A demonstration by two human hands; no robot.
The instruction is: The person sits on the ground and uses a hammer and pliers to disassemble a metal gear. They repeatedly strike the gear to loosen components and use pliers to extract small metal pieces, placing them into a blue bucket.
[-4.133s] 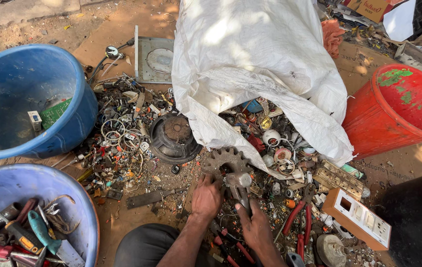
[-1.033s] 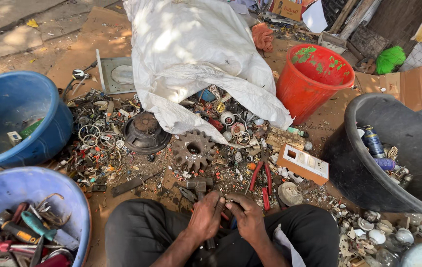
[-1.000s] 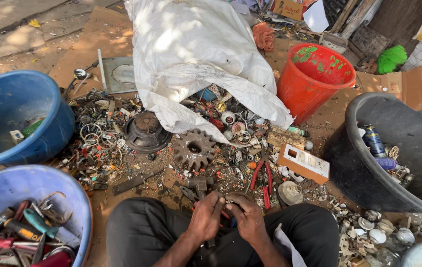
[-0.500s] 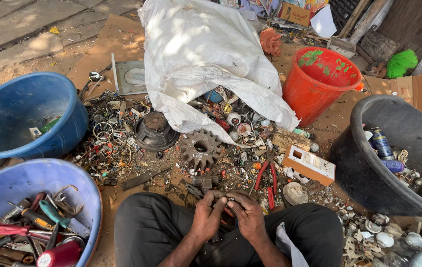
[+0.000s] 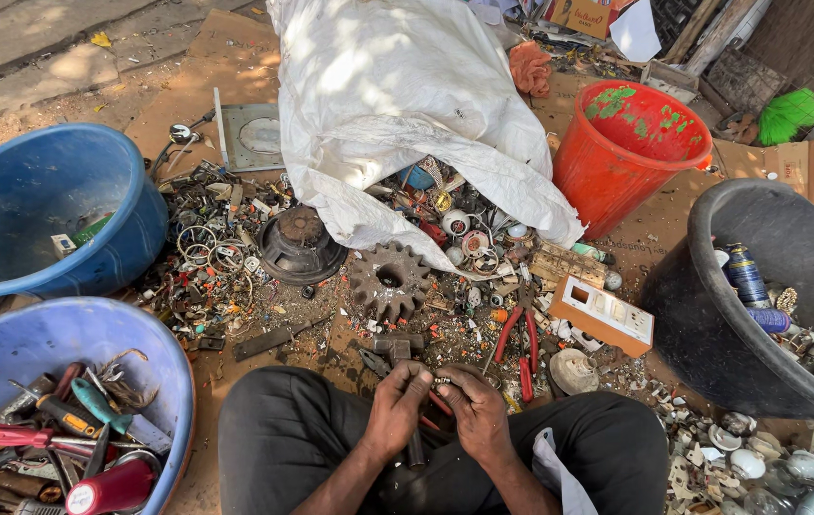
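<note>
I sit on the ground in dark trousers with both hands close together over my lap. My left hand (image 5: 394, 408) and my right hand (image 5: 476, 410) pinch one small metal part (image 5: 440, 381) between their fingertips. Just ahead lies a heap of scrap metal (image 5: 426, 315) with a rusty toothed gear (image 5: 388, 279), a dark round speaker-like piece (image 5: 300, 243) and red-handled pliers (image 5: 519, 339). A large white sack (image 5: 407, 95) spills small parts onto the heap.
A blue tub (image 5: 45, 205) stands at the left. A second blue tub (image 5: 154, 367) at the near left holds screwdrivers and tools. A red bucket (image 5: 617, 153) and a black tub (image 5: 712, 334) with cans stand at the right. A white switch plate (image 5: 603, 315) lies nearby.
My hands left the scrap heap near the gear and came back to my lap, now working a small part together. The view swung right and then settled.
</note>
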